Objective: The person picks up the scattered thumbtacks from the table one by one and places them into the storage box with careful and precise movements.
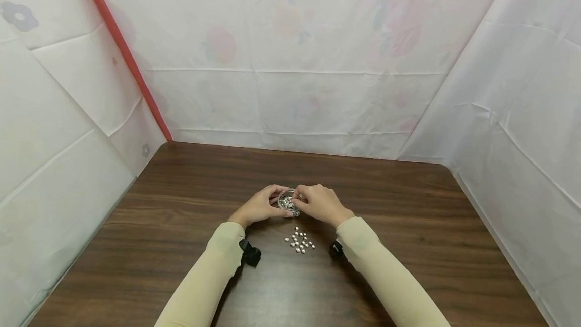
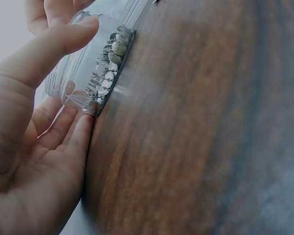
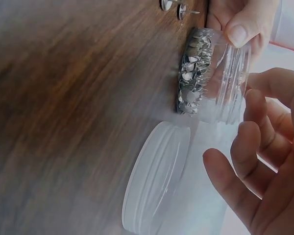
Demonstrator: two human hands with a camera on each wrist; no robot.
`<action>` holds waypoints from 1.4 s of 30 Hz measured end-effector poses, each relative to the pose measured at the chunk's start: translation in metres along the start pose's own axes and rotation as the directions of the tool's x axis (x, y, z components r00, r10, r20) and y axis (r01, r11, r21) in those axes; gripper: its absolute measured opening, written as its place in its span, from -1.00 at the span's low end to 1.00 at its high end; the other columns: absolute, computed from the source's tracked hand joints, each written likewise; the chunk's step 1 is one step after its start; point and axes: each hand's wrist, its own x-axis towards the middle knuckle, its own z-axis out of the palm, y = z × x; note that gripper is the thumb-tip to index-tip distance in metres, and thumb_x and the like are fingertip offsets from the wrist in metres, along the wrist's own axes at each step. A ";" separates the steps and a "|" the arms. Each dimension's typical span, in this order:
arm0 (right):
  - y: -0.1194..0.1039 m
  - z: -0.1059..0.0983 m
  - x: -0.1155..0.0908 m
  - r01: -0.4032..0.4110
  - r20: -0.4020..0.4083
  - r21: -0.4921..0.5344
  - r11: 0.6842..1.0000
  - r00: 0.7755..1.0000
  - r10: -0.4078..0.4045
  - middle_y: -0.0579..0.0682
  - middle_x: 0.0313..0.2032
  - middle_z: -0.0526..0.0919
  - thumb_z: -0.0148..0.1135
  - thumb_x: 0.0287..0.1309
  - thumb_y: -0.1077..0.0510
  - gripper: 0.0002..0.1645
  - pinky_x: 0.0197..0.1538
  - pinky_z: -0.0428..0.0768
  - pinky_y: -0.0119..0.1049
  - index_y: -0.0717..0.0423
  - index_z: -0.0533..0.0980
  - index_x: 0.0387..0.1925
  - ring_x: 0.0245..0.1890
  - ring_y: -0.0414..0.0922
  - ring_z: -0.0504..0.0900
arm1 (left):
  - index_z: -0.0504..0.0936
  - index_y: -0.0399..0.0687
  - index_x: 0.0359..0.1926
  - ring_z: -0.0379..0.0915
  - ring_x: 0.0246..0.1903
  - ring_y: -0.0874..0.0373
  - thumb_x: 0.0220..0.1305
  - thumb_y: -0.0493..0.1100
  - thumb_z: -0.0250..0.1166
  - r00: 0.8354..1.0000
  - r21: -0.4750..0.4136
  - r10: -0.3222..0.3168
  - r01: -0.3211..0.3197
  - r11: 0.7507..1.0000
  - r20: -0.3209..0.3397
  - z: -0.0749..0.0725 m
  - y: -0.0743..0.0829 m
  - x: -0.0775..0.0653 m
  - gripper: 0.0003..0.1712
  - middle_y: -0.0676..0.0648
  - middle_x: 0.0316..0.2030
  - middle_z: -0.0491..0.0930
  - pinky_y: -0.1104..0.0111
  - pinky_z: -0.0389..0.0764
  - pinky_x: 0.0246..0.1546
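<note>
Brown wood-grain tabletop (image 1: 431,226): left hand (image 1: 259,208) curls round a clear cylindrical plastic jar (image 3: 216,85) of silver thumbtacks (image 3: 192,73); whether bent right hand (image 1: 320,203) pinches any is hidden.

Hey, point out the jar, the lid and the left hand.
Jar (image 3: 214,81): right wrist view, clear side wall.
Lid (image 3: 153,178): right wrist view, its side.
Left hand (image 1: 257,209): head view, back of the hand.

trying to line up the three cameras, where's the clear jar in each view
Head: the clear jar is just below centre.
Left wrist: upper left, base facing right.
Right wrist: upper right, base facing left.
Shared landmark: the left hand, which holds the jar in all three views.
</note>
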 end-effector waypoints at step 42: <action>0.003 0.004 -0.058 0.087 0.068 0.076 0.993 0.993 -0.092 -0.35 -0.59 0.51 0.23 0.15 0.02 -0.96 -0.57 0.48 -0.46 -0.19 0.52 -0.39 -0.62 -0.42 0.41 | 0.40 0.13 0.18 0.25 0.18 0.13 -0.15 0.01 0.53 0.997 -0.027 -0.011 0.008 1.000 -0.077 0.006 -0.036 0.015 -0.19 0.01 0.14 0.36 0.18 0.40 0.21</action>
